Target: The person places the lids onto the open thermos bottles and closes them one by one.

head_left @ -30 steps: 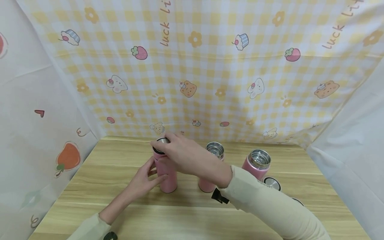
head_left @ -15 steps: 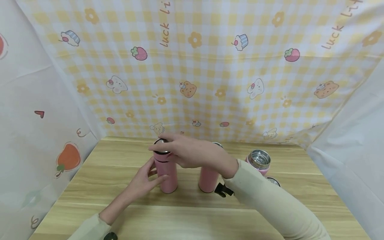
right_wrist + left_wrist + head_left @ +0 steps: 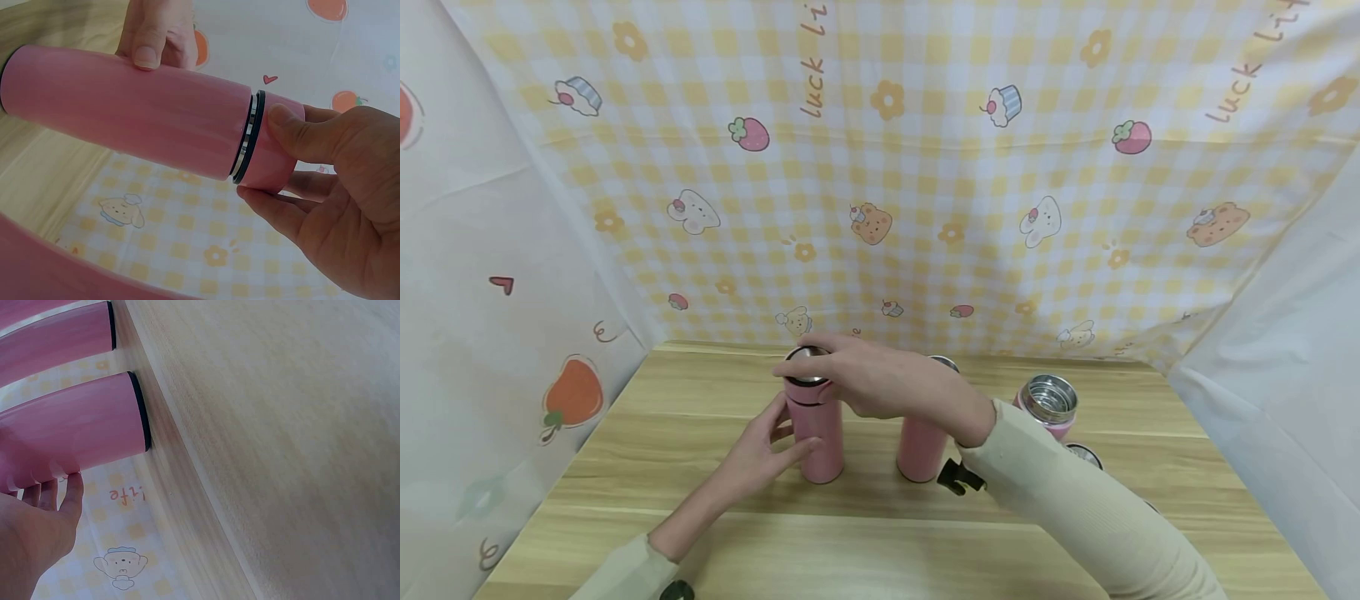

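A pink thermos bottle [image 3: 823, 454] stands upright on the wooden table in the head view. My left hand [image 3: 756, 458] holds its body from the left, thumb in front and fingers behind. On its top, my right hand [image 3: 887, 379] grips the pink lid [image 3: 281, 144], whose steel top shows between the fingers. In the right wrist view a narrow silver ring shows between lid and body, so a small gap separates their pink parts. The left wrist view shows the fingertips of my left hand against the bottle's side.
A second pink bottle [image 3: 921, 450] stands just to the right, its top partly behind my right hand. Farther right is an uncapped bottle [image 3: 1048, 404] with a steel mouth. A loose lid [image 3: 1084, 457] lies near it, partly covered by my sleeve. A patterned cloth [image 3: 880, 167] hangs behind the table.
My right hand has turned on the lid and its fingers have shifted, with the wrist swinging slightly right. More of the lid's side now shows. My left hand keeps its hold in place.
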{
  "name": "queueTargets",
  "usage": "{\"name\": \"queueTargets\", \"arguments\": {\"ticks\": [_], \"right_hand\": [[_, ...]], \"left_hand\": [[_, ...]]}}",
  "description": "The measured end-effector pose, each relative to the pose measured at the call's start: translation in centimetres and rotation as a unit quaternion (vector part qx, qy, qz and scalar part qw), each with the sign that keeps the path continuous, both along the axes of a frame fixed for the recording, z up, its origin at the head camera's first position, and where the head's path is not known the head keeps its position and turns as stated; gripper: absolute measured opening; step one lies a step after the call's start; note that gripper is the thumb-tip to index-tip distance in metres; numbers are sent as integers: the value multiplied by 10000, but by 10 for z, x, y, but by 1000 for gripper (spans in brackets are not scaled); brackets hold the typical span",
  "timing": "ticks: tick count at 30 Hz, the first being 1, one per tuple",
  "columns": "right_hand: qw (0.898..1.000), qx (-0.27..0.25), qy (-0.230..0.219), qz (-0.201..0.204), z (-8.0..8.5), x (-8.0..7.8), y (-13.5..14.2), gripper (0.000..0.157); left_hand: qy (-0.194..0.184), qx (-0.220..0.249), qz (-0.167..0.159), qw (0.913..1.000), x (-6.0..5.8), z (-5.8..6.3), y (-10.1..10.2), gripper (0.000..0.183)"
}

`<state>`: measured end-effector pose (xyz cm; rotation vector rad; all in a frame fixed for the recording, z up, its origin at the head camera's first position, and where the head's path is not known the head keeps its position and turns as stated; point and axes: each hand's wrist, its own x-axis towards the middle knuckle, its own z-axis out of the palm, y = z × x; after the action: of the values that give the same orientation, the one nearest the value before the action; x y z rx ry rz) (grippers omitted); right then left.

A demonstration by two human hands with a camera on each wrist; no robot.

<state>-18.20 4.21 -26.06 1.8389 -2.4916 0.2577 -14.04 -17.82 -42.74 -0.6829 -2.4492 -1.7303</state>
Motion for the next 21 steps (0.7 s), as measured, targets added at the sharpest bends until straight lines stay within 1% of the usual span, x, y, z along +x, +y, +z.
{"name": "queueTargets", "arguments": {"ticks": [9,13,21], "right_hand": [[10000,-39,-17,-56,0,0,1,75],[9999,-63,-49,-66,0,0,1,74],[9999,-10,-95,-83,0,0,1,71]], "left_hand": [[-5,-48,36,10000,0,0,0,64],[-15,-40,36,10000,0,-1,-1,65],[80,-47,-24,10000,-2,-2,-1,63]]}}
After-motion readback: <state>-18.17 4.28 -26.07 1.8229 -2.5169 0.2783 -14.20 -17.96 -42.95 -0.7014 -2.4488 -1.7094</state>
